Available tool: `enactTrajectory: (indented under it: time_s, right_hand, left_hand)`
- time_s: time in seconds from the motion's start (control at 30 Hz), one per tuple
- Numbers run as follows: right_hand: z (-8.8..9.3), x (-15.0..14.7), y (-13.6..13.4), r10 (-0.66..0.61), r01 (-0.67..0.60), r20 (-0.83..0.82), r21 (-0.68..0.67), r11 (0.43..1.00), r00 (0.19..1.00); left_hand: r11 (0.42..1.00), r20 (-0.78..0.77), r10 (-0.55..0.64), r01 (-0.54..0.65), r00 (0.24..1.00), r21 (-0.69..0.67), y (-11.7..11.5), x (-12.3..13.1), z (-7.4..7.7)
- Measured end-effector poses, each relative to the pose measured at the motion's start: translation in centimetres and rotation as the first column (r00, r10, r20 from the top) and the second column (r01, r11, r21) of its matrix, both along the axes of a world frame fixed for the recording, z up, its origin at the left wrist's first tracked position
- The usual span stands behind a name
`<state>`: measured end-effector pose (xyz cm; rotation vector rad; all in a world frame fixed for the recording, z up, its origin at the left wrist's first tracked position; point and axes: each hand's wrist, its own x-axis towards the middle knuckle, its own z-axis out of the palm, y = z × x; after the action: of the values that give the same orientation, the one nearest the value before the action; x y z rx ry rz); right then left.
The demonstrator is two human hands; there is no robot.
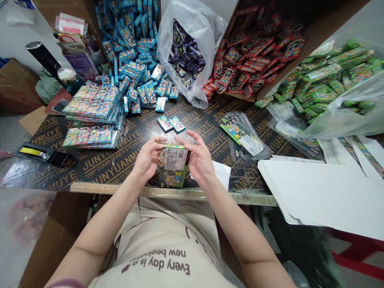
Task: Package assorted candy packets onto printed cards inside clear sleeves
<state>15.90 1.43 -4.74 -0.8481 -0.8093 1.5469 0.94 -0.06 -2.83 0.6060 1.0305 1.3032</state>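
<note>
Between my hands, at the table's near edge, is a clear plastic pouch (pixel 174 162) with a green and black printed card and a white label showing through. My left hand (pixel 147 157) pinches its upper left side, with the fingers curled. At the upper right side my right hand (pixel 201 157) grips it between thumb and fingers, the index finger raised. Just beyond the pouch, two small blue printed boxes (pixel 171 124) lie on the dark table. Part of a white paper (pixel 221 175) shows beside my right wrist.
Stacked packs (pixel 91 114) stand at left, near a black tape dispenser (pixel 45 154). Behind are piled blue boxes (pixel 134 65), a bag of purple boxes (pixel 188 54), a carton of red ones (pixel 253 57) and green ones (pixel 328 82). Pouches (pixel 245 135) and white sheets (pixel 330 192) lie right.
</note>
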Motion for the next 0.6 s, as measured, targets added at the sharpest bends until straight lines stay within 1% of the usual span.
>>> enactTrajectory:
  time_s: [0.07, 0.1, 0.13, 0.17, 0.2, 0.23, 0.3, 0.4, 0.47, 0.53, 0.6]
  right_hand:
    - [-0.1, 0.4, -0.1, -0.034, 0.029, 0.064, 0.074, 0.997, 0.997]
    - [-0.2, 0.6, -0.2, -0.081, 0.064, 0.119, 0.145, 0.987, 0.990]
    - [-0.3, 0.8, -0.3, -0.139, 0.097, 0.177, 0.228, 0.969, 0.974]
    - [-0.4, 1.0, -0.5, -0.192, 0.116, 0.229, 0.309, 0.944, 0.954]
    - [-0.4, 1.2, -0.7, -0.231, 0.119, 0.270, 0.374, 0.920, 0.935]
    - [-0.4, 1.5, -0.9, -0.251, 0.111, 0.300, 0.414, 0.903, 0.920]
    - [-0.2, 1.8, -1.1, -0.246, 0.079, 0.350, 0.429, 0.900, 0.904]
    - [0.7, 2.1, -1.0, -0.221, 0.061, 0.401, 0.375, 0.925, 0.889]
    - [1.2, 2.1, -0.7, -0.181, 0.033, 0.399, 0.349, 0.937, 0.899]
    - [1.6, 2.2, -0.4, -0.141, 0.003, 0.382, 0.338, 0.941, 0.913]
    - [1.8, 2.2, 0.0, -0.116, -0.021, 0.381, 0.336, 0.942, 0.917]
  left_hand:
    - [0.987, -0.200, 0.058, -0.026, 0.978, 0.160, -0.2, -0.4, 0.6]
    - [0.966, -0.310, 0.095, -0.013, 0.946, 0.257, -0.3, -0.5, 0.8]
    - [0.940, -0.406, 0.128, 0.020, 0.905, 0.340, -0.5, -0.7, 1.0]
    - [0.917, -0.479, 0.147, 0.062, 0.865, 0.394, -0.6, -0.9, 1.1]
    - [0.903, -0.529, 0.149, 0.103, 0.835, 0.417, -0.7, -1.1, 1.3]
    - [0.901, -0.559, 0.140, 0.129, 0.817, 0.414, -0.7, -1.2, 1.5]
    - [0.918, -0.588, 0.108, 0.146, 0.802, 0.368, -0.3, -1.6, 1.7]
    - [0.946, -0.587, 0.002, 0.189, 0.809, 0.263, 0.6, -2.1, 2.2]
    - [0.949, -0.575, -0.059, 0.224, 0.816, 0.220, 1.2, -2.3, 2.4]
    - [0.947, -0.582, -0.084, 0.247, 0.809, 0.207, 1.5, -2.3, 2.6]
    - [0.938, -0.621, -0.080, 0.269, 0.779, 0.218, 1.6, -2.2, 2.8]
